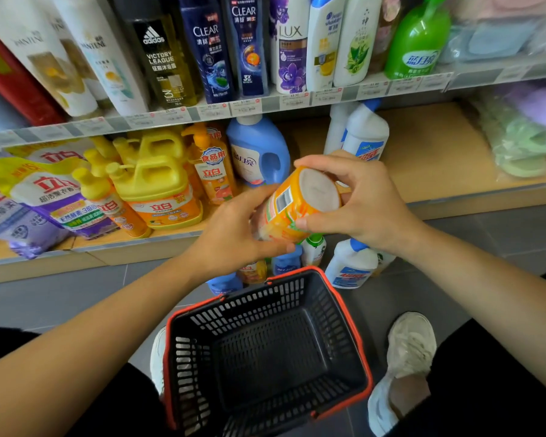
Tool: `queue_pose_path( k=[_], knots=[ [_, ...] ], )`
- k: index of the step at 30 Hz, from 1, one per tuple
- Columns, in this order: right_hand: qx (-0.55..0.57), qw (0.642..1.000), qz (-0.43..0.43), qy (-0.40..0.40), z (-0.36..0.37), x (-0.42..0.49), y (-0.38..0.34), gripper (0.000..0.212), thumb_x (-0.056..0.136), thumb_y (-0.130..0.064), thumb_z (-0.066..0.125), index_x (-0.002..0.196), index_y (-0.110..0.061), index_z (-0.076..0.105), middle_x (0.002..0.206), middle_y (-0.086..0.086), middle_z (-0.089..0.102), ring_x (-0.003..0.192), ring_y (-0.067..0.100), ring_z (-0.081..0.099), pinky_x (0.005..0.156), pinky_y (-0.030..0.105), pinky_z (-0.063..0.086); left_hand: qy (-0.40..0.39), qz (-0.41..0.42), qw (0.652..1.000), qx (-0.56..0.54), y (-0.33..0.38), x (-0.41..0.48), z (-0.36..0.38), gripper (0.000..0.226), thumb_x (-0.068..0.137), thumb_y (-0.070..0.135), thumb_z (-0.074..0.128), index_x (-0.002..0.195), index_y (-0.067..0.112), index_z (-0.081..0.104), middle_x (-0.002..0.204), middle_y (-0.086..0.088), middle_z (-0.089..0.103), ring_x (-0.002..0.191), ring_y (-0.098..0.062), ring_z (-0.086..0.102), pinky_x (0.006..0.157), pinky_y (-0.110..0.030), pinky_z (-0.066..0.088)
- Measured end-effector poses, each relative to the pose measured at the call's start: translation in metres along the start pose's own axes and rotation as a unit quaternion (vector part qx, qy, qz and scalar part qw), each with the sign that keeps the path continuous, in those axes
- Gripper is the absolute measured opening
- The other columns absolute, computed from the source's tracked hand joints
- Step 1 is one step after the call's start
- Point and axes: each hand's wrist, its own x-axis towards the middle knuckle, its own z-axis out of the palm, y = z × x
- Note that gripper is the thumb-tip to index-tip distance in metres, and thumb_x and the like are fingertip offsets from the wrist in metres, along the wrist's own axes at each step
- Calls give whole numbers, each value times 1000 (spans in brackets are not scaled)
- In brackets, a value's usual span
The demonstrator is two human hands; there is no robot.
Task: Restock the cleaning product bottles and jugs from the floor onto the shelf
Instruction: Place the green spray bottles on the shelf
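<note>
An orange dish-soap bottle [293, 206] lies tilted in the air in front of the bottom shelf [438, 190], its flat base turned toward me. My left hand [234, 234] grips its lower body and my right hand [356, 200] grips the base end. On the floor behind the bottle stand a white-and-blue cleaner bottle [350, 266], a small blue jug [287, 263], a white bottle with a green cap [314, 247], an orange bottle [252, 271] and another blue jug [224, 283]. On the shelf are yellow jugs [158, 178], a blue detergent jug [259, 149] and white cleaner bottles [364, 134].
A black shopping basket with a red rim [265, 351] sits on the grey floor between my shoes [404, 367]. Detergent bags [38, 197] fill the shelf's left end. The upper shelf [265, 104] carries shampoo bottles. Bare wood shows on the bottom shelf right of the white bottles.
</note>
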Motion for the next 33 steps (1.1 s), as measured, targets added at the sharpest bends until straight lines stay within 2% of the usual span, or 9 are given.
queue_pose_path(
  k=[2, 6, 11, 16, 20, 23, 25, 28, 33],
  knots=[
    [9, 999, -3, -34, 1, 0, -2, 69, 63, -27, 93, 125, -19, 66, 111, 1, 60, 108, 16, 62, 87, 35, 57, -13, 9, 999, -28, -2, -1, 0, 86, 63, 47, 90, 138, 21, 56, 121, 4, 69, 110, -15, 67, 90, -47, 57],
    [67, 997, 14, -45, -7, 4, -4, 49, 73, -31, 83, 118, -21, 68, 111, 1, 66, 101, 13, 66, 82, 27, 57, -4, 27, 999, -27, -4, -4, 0, 84, 64, 43, 91, 137, 18, 57, 120, 1, 70, 110, -19, 68, 90, -49, 57],
    [65, 998, 21, -8, -4, 6, -1, 31, 69, -31, 85, 95, -23, 70, 92, -8, 71, 90, 10, 67, 76, 28, 56, 11, 45, 999, -15, 3, -1, 4, 83, 65, 42, 92, 137, 22, 58, 118, 4, 70, 108, -19, 68, 88, -48, 57],
    [83, 996, 6, 37, -3, 5, 1, 12, 85, -21, 77, 95, -16, 74, 89, -8, 72, 86, 7, 66, 77, 23, 51, 23, 45, 999, -21, 6, -1, 5, 84, 64, 41, 92, 137, 22, 58, 119, 3, 71, 109, -17, 68, 90, -48, 57],
    [3, 998, -47, 45, 0, 0, -4, 21, 97, -13, 62, 116, -12, 71, 113, 1, 69, 106, 6, 63, 87, 22, 50, 45, 28, 997, -51, 8, 1, 3, 84, 63, 34, 94, 137, 18, 57, 120, 1, 71, 110, -16, 68, 94, -46, 57],
    [-46, 996, -82, -7, 6, -7, -7, 36, 99, -18, 57, 134, -10, 61, 147, 6, 51, 138, 13, 45, 113, 36, 40, 60, 6, 995, -81, 6, 4, 0, 81, 66, 25, 95, 137, 13, 58, 118, 1, 72, 109, -16, 69, 93, -46, 57],
    [-75, 992, -98, -39, 9, -10, -7, 44, 97, -20, 57, 140, -11, 54, 157, 7, 38, 147, 17, 32, 120, 42, 29, 67, -1, 994, -92, 4, 5, -2, 79, 67, 25, 94, 137, 13, 58, 120, 0, 71, 112, -17, 69, 96, -46, 56],
    [-64, 991, -108, -51, 9, -12, -8, 44, 96, -15, 59, 140, -8, 53, 154, 7, 42, 151, 19, 24, 122, 43, 26, 77, -18, 992, -100, -1, 7, -5, 75, 68, 26, 93, 134, 13, 59, 119, 0, 72, 112, -17, 68, 96, -47, 56],
    [-39, 990, -133, -29, 9, -15, -6, 35, 94, -8, 63, 128, 0, 63, 141, 11, 57, 145, 21, 37, 118, 43, 35, 96, -37, 990, -99, -7, 9, -7, 71, 69, 23, 94, 130, 11, 60, 115, -1, 73, 107, -16, 70, 91, -46, 59]
  ],
)
